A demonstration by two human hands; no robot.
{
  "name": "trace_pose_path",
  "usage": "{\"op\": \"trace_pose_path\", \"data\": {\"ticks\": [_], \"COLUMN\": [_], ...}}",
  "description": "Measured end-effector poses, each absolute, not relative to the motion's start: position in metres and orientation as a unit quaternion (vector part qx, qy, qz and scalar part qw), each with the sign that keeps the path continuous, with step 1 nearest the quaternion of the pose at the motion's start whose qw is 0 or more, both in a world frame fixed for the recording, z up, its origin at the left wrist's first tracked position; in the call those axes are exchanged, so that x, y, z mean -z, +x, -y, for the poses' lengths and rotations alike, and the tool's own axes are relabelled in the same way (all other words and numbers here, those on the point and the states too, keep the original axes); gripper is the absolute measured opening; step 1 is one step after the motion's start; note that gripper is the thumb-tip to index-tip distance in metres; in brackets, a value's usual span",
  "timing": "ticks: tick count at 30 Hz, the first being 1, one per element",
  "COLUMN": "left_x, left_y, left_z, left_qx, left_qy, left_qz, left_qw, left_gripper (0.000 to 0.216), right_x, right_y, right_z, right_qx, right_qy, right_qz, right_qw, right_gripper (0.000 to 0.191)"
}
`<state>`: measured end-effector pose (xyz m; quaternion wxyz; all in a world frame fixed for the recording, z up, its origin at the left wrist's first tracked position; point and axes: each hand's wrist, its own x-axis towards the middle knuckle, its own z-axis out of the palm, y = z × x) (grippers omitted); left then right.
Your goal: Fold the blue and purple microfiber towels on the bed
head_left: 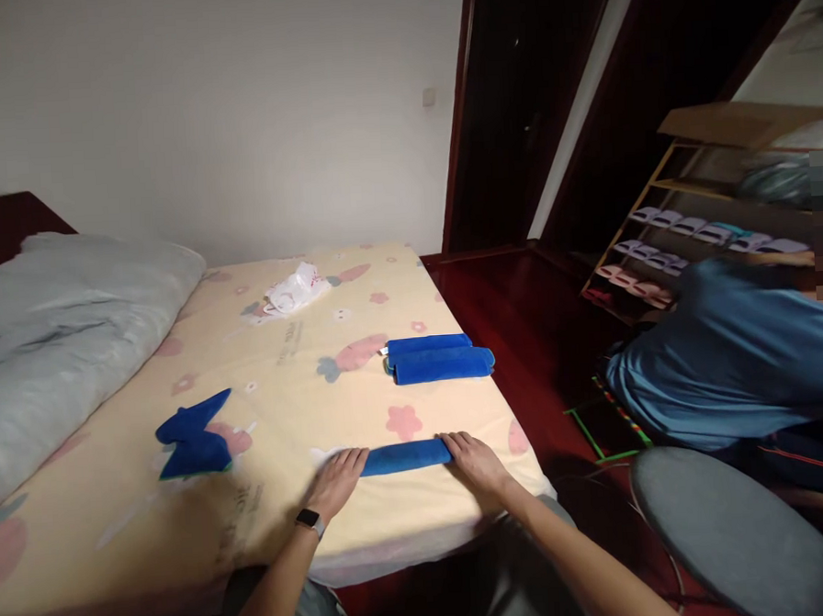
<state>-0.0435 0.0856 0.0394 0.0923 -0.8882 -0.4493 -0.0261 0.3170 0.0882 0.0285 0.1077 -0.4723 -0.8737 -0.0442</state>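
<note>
A rolled blue towel [405, 456] lies near the front edge of the bed [285, 397]. My left hand [336, 482] rests palm down on its left end, fingers stretched over the roll. At the towel's right end sits my right hand [476, 461], also flat with fingers pressed on the roll. Two more rolled blue towels [438, 358] lie side by side farther back on the right. A loose, crumpled blue towel [194, 437] sits to the left.
A grey duvet [54, 327] is heaped along the bed's left side. A white plastic bag [293, 289] lies near the far edge. Another person in a blue shirt [731, 356] bends at the right by a shoe rack [698, 238]. A grey round seat [733, 530] stands close by.
</note>
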Motion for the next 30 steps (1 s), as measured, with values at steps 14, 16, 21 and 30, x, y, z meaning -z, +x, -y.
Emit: {"op": "trace_pose_path", "data": {"ticks": [14,16,21,30], "left_x": [-0.098,-0.075,-0.014,0.013], "left_y": [0.078,0.091,0.093,-0.016], "left_z": [-0.313,-0.333,-0.346,-0.198], "left_qx": [0.157,0.160,0.138,0.194], "left_qy": [-0.860,-0.857,-0.844,-0.776], "left_qz": [0.466,0.480,0.519,0.600], "left_qw": [0.137,0.097,0.001,0.031], "left_gripper": [0.058,0.065,0.077,0.053], "right_x": [-0.112,-0.090,-0.022,0.007], "right_y": [0.420,0.422,0.427,0.444], "right_z": [-0.287,-0.304,-0.324,-0.153], "right_qx": [0.150,0.119,-0.054,-0.059], "right_qy": [-0.562,-0.601,-0.667,-0.675], "right_qz": [0.796,0.773,0.731,0.638], "right_qw": [0.165,0.164,0.134,0.366], "right_gripper": [0.057,0.060,0.058,0.057]}}
